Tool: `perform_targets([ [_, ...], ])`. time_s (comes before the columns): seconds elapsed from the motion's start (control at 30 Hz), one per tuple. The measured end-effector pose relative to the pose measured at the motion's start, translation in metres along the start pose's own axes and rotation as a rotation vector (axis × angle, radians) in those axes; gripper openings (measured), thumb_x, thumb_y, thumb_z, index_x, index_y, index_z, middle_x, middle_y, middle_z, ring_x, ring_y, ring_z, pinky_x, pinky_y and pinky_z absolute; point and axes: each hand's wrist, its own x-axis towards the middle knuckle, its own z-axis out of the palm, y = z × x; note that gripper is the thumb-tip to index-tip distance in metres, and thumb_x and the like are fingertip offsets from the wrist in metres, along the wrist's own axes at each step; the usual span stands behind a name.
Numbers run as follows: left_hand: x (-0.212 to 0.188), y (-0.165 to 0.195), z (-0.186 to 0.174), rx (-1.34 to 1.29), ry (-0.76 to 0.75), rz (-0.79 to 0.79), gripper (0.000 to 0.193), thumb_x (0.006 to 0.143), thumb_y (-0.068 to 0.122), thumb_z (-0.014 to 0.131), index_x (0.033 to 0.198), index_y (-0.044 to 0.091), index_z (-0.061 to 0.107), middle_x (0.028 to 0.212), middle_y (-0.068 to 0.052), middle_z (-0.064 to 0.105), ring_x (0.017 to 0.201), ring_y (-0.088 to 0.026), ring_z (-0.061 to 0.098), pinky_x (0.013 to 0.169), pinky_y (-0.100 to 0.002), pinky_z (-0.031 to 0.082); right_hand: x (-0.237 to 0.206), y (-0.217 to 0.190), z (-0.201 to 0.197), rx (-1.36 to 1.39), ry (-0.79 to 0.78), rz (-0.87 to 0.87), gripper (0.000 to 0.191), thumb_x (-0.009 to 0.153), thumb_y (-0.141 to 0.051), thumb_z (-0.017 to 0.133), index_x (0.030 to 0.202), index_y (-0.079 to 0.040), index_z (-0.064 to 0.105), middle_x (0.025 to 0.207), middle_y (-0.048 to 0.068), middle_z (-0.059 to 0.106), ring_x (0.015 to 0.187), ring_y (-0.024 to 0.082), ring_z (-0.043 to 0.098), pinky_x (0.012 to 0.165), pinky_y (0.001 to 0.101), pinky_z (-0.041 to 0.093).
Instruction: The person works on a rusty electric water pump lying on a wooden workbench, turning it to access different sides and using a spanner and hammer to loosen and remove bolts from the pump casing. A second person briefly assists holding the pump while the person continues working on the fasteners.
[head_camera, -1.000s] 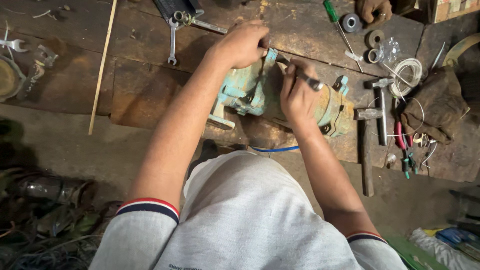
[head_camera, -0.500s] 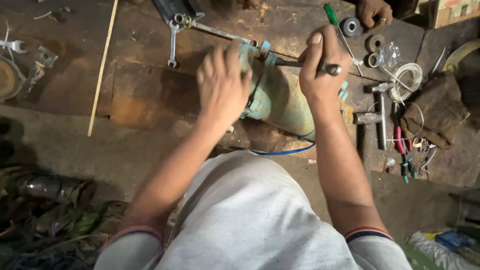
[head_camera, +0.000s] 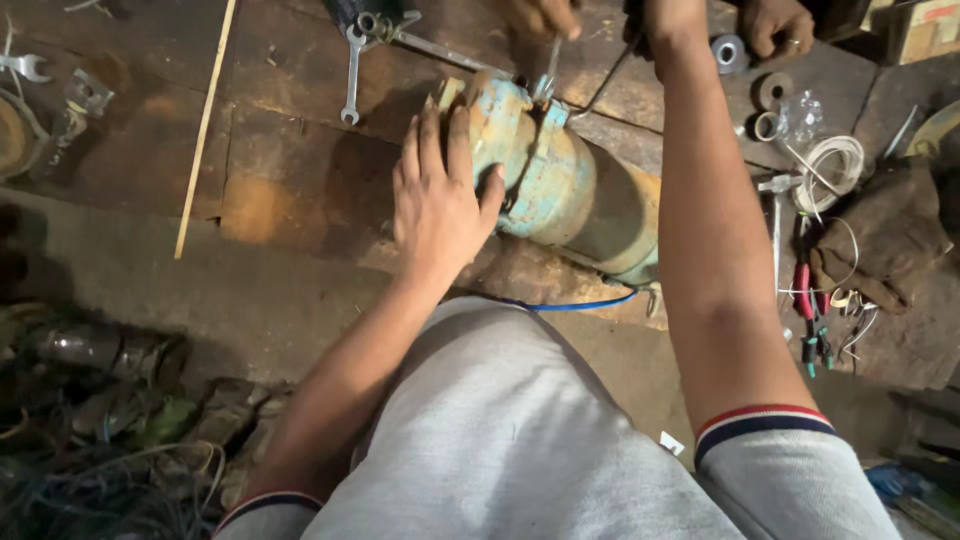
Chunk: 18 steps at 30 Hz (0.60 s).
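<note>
The light is dim and warm, brightest in the upper middle of the frame, where it falls on the worn turquoise motor housing (head_camera: 560, 190) and the back of the left hand (head_camera: 437, 195). The hand throws a soft shadow to its left across the rusty tabletop (head_camera: 290, 150). The lower left corner sinks into near-black, and the clutter there is hard to make out. The grey shirt in the lower middle looks soft and out of focus. The right hand (head_camera: 665, 15) is cut off at the top edge. Fine grain covers the dark areas; there is no glare.
</note>
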Motion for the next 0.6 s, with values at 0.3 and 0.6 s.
perform_targets([
  [0.3, -0.012, -0.002, 0.002, 0.063, 0.082, 0.058, 0.072, 0.096, 0.042, 0.07, 0.15, 0.001, 0.045, 0.151, -0.028, 0.044, 0.138, -0.046, 0.045, 0.108, -0.058, 0.043, -0.048, -0.047, -0.003, -0.142, 0.254, -0.084, 0.034, 0.105, -0.024, 0.053, 0.082, -0.002, 0.064, 0.064, 0.007, 0.066, 0.046, 0.015, 0.064, 0.04, 0.0289, 0.045],
  [0.6, -0.017, -0.007, 0.009, 0.031, 0.077, 0.046, 0.071, 0.096, 0.041, 0.072, 0.149, 0.001, 0.046, 0.15, -0.028, 0.044, 0.137, -0.046, 0.044, 0.107, -0.059, 0.042, -0.148, -0.035, 0.003, -0.11, 0.319, -0.562, 0.035, 0.12, -0.025, 0.048, 0.1, 0.002, 0.057, 0.079, 0.007, 0.062, 0.061, 0.016, 0.069, 0.047, 0.0272, 0.049],
])
